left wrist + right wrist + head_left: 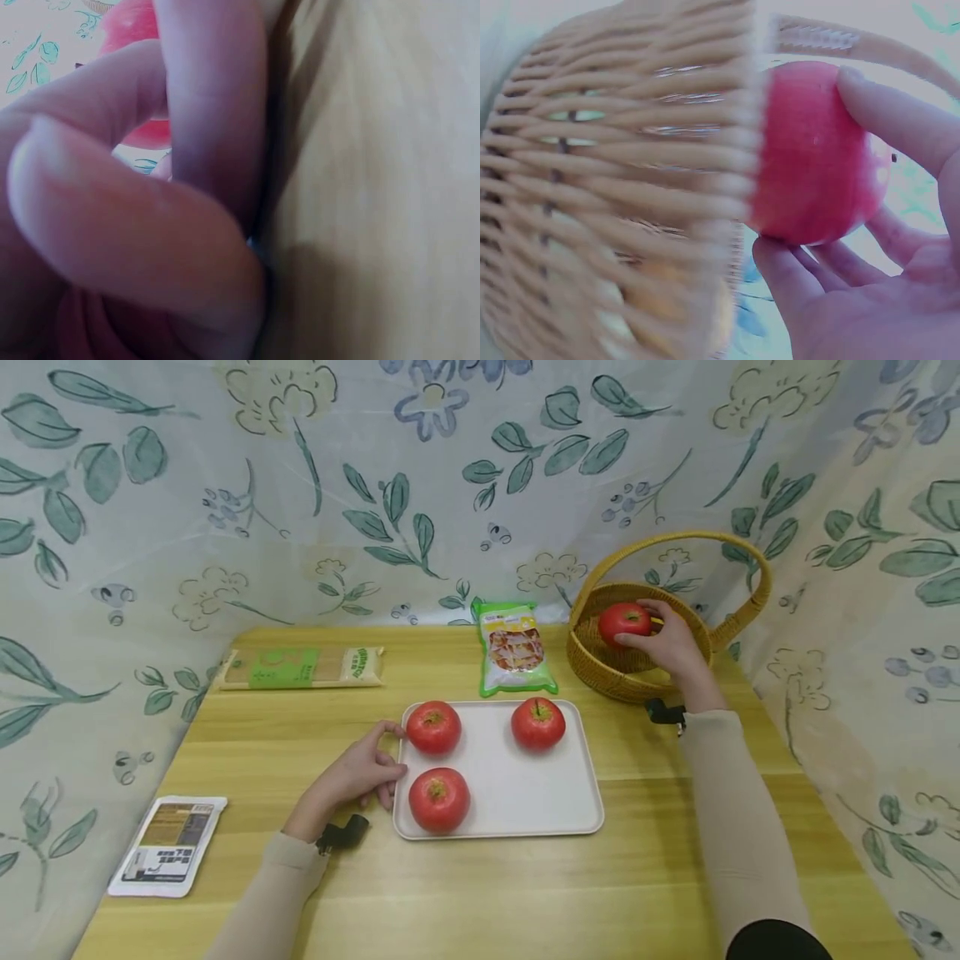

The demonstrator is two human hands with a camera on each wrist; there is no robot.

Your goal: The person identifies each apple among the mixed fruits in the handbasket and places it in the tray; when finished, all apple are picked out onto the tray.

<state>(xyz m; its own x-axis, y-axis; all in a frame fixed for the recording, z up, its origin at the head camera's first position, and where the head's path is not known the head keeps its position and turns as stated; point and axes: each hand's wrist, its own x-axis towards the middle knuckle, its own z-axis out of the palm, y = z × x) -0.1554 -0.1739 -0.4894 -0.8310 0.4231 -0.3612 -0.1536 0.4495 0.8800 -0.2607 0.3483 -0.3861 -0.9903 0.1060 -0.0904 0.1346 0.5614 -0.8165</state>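
My right hand point(671, 643) grips a red apple point(625, 625) between thumb and fingers, at the opening of a wicker basket point(611, 681) with a tall handle. In the right wrist view, the woven side hides part of this apple point(817, 150). At the left edge of a white tray point(517, 802), my left hand point(360, 770) rests with bent fingers, index fingertip and thumb touching the rim. Three more red apples lie on the tray: one at back left point(433, 727), one at front left point(439, 800) and one at back right point(537, 724).
A green-edged snack bag point(516, 649) lies behind the tray, left of the basket. Further left is a long noodle-like packet point(303, 667). A white pouch with a printed label point(168, 846) lies at the table's left edge. Floral cloth point(450, 502) hangs behind the wooden table point(510, 893).
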